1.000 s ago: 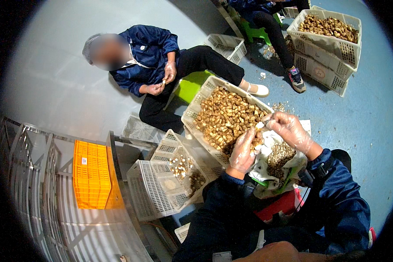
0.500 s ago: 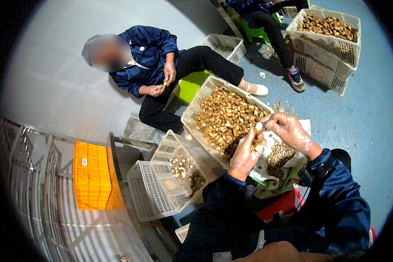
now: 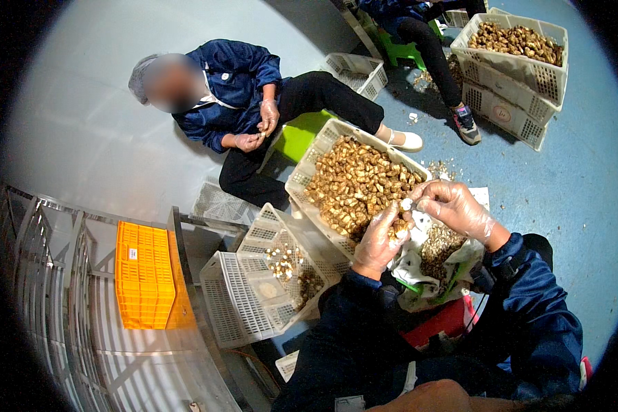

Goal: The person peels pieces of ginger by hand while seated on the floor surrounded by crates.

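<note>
Now we sit low on a red stool (image 3: 441, 321) with both gloved hands raised over our lap, working a small pale peeled piece (image 3: 406, 204) held between them. Our left hand (image 3: 379, 237), in a thin clear glove, is curled closed around small brown pieces, thumb up, knuckles toward the white slotted plastic crate of brown nut-like pieces (image 3: 353, 184) that lies tilted just beyond it. Our right hand (image 3: 454, 208) comes in from the right with the wrist bent down and its fingers (image 3: 426, 199) pinched shut on the pale piece at the point where the two hands meet. To do this well, we judge, we should keep the pinch small and near the fingertips, turn the piece with the left hand and not tug at it, and hold both hands above the crumpled white bag of husks (image 3: 438, 255) so the scraps drop into it. Near left, a second white slotted crate (image 3: 244, 302) holds only a few pieces. Far left, a seated person in a blue jacket (image 3: 230, 89) works with both hands over a green stool (image 3: 302, 134). Far right stand stacked white crates (image 3: 522, 58) on the blue floor (image 3: 570, 199).
</note>
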{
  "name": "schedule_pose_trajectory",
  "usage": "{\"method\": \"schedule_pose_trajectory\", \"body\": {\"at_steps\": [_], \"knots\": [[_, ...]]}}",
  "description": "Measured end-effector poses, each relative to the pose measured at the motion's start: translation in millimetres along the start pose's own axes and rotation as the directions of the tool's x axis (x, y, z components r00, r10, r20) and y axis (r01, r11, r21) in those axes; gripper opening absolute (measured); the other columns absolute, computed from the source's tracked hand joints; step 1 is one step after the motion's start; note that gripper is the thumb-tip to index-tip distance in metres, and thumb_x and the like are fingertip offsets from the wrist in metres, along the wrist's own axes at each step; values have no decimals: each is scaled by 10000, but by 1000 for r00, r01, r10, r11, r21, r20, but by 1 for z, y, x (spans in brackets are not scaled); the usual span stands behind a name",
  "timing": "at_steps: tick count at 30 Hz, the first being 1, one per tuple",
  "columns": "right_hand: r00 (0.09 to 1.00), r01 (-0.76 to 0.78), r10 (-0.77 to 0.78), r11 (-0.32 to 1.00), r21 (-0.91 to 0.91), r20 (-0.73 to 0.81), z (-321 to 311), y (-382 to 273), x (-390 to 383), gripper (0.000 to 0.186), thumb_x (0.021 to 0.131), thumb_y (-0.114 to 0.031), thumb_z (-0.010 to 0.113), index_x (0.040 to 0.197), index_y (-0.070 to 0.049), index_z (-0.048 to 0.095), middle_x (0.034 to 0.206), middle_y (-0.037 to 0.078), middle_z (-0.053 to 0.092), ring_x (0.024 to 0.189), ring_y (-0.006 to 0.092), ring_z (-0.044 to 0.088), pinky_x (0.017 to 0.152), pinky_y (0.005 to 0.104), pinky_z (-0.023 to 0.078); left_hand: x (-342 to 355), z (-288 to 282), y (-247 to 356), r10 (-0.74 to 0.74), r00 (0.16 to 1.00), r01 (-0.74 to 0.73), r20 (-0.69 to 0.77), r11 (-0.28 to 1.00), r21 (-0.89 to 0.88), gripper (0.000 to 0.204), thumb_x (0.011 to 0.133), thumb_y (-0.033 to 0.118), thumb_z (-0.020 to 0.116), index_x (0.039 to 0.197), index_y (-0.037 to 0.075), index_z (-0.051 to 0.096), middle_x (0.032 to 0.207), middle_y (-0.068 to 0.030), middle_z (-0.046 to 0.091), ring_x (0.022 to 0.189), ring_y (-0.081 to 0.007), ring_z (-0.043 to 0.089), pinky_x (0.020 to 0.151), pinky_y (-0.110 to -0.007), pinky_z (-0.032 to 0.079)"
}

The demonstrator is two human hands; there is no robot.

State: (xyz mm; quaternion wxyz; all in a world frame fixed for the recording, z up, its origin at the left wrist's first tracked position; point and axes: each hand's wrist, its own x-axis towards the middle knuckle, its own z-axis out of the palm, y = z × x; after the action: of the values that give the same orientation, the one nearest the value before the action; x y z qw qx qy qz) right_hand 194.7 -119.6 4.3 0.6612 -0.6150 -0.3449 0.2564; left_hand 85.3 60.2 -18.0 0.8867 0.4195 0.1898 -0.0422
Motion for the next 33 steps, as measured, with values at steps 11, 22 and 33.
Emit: {"method": "schedule_pose_trajectory", "body": {"at_steps": [11, 22, 33], "knots": [[996, -84, 84, 985, 153, 6, 3, 7, 0, 226, 956, -146, 608, 774, -19, 568, 958, 28, 662, 863, 73, 560, 762, 261, 487, -16, 10, 21, 297, 944, -301, 140, 611, 732, 387, 1035, 261, 428, 1223, -46, 570, 1039, -52, 633, 906, -96, 578, 830, -248, 471], [978, -79, 99, 991, 112, -182, -1, 41, 3, 242, 936, -188, 619, 748, -70, 526, 730, -53, 537, 699, 43, 461, 634, 240, 418, -47, -113, 59, 308, 951, -165, 6, 493, 854, 301, 977, 227, 537, 1133, -17, 617, 953, -81, 668, 845, -154, 639, 747, -271, 510], [968, -126, 128, 992, 23, -216, 4, 47, 9, 207, 947, -196, 617, 794, -76, 544, 745, -69, 509, 708, 39, 422, 630, 233, 391, -86, -292, 74, 430, 842, 380, -325, -48, 924, 562, 815, 451, 691, 1165, 14, 649, 1269, -239, 588, 1150, -364, 575, 954, -423, 459]]}}
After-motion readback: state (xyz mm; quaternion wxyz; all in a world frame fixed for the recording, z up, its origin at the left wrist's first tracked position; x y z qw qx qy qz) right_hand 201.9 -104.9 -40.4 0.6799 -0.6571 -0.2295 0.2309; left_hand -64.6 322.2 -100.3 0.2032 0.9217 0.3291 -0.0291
